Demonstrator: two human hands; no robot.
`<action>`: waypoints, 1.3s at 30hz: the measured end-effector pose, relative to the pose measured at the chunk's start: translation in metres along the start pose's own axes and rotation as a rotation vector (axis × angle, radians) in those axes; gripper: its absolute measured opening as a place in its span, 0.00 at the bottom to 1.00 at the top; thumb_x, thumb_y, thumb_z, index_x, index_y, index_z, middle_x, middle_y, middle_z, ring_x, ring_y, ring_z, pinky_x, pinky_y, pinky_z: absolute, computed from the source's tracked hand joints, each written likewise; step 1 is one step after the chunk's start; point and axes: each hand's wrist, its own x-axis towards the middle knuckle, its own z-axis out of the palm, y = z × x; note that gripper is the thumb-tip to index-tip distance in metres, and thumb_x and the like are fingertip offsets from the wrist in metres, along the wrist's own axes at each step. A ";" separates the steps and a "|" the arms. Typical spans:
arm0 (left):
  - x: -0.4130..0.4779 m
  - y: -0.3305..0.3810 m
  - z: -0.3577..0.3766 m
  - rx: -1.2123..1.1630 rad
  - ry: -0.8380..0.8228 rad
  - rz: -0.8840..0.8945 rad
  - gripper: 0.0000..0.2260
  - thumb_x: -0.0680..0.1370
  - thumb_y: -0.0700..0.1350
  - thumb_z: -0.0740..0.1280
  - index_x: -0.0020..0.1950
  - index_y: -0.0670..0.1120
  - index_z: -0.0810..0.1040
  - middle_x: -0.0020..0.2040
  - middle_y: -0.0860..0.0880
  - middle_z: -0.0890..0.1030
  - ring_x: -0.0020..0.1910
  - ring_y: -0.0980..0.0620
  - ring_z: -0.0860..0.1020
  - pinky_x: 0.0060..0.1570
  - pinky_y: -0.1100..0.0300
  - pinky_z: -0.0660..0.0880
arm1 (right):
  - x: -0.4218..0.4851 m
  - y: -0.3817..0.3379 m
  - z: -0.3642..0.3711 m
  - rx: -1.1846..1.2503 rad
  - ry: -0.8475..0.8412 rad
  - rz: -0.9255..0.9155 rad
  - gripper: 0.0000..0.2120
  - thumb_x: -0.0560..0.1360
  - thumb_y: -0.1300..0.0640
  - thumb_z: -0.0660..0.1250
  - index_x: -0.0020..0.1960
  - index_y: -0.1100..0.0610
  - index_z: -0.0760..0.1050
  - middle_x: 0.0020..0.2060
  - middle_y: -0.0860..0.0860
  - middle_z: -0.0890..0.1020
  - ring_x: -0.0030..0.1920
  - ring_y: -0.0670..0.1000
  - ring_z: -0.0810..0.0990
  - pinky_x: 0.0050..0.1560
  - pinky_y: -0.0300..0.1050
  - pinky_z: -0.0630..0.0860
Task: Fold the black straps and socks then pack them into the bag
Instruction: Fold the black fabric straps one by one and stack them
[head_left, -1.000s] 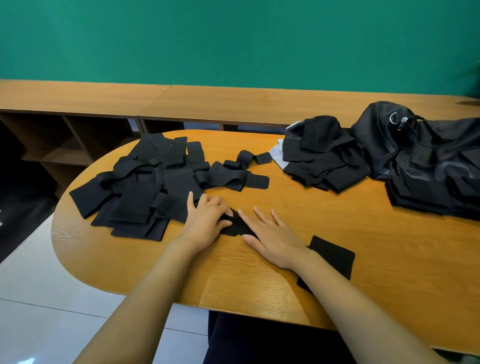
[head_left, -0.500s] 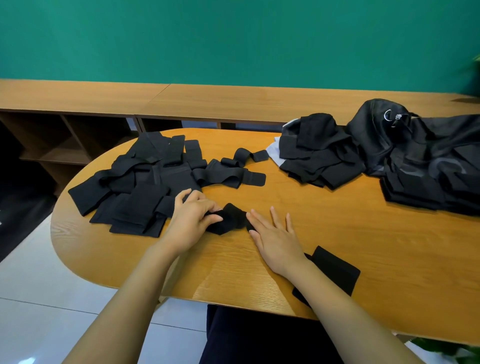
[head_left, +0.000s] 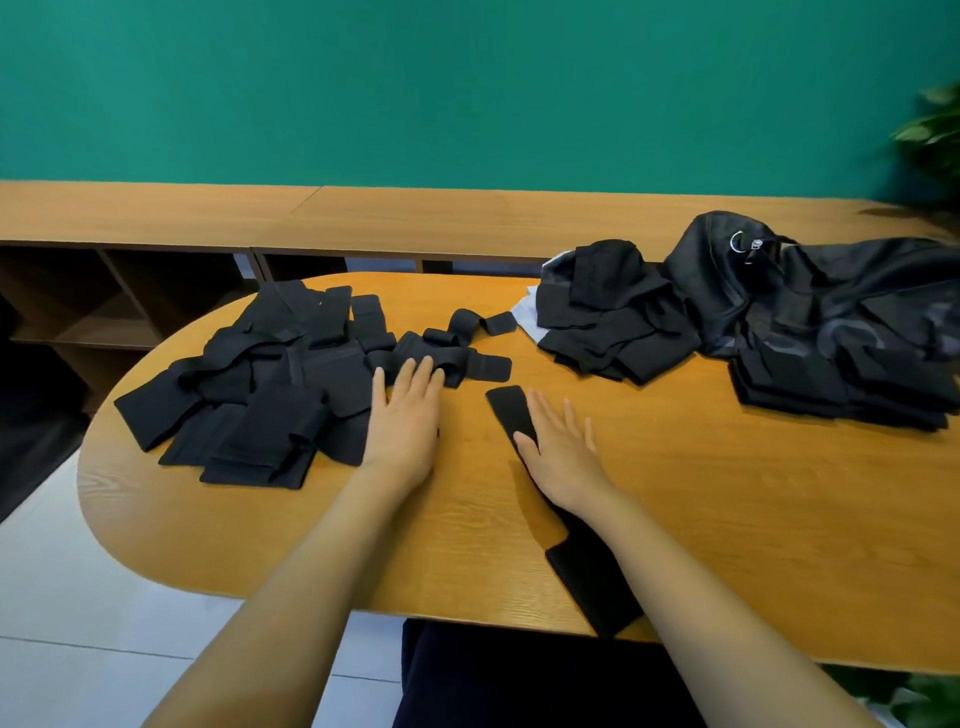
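Long strap (head_left: 592, 566): one, flat on the table (head_left: 753, 519), running from mid-table to the near edge.
Right hand (head_left: 561, 452): fingers straight and spread, pressing flat on the long strap near its far end.
Left hand (head_left: 408, 421): flat, just left of the long strap, fingertips touching one looped strap (head_left: 452, 358).
Strap heap (head_left: 270, 384): one, left of the long strap; pieces overlap too much to count.
Sock heap (head_left: 613, 317): one, beyond the long strap, to its right.
Bag (head_left: 810, 296): one, farther right, with one folded stack (head_left: 831, 389) against it.
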 end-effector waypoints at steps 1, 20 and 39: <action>0.006 0.006 0.000 0.014 -0.017 0.048 0.28 0.82 0.40 0.56 0.80 0.46 0.49 0.80 0.47 0.48 0.79 0.47 0.45 0.74 0.41 0.39 | -0.004 0.002 -0.002 -0.056 0.004 -0.065 0.28 0.84 0.46 0.48 0.80 0.48 0.41 0.79 0.45 0.45 0.78 0.51 0.38 0.76 0.54 0.36; 0.043 -0.012 0.022 -0.051 -0.284 -0.008 0.23 0.85 0.55 0.44 0.80 0.50 0.53 0.80 0.53 0.53 0.79 0.50 0.47 0.72 0.37 0.35 | -0.001 0.022 0.001 -0.230 -0.062 -0.094 0.28 0.82 0.38 0.43 0.80 0.46 0.45 0.79 0.44 0.46 0.78 0.52 0.36 0.76 0.60 0.36; -0.098 0.083 0.005 -0.599 -0.099 0.063 0.23 0.83 0.53 0.56 0.78 0.53 0.58 0.78 0.56 0.60 0.77 0.59 0.50 0.75 0.46 0.35 | -0.108 0.061 0.004 -0.236 0.143 -0.090 0.39 0.77 0.31 0.52 0.79 0.44 0.38 0.78 0.40 0.45 0.78 0.48 0.37 0.75 0.53 0.33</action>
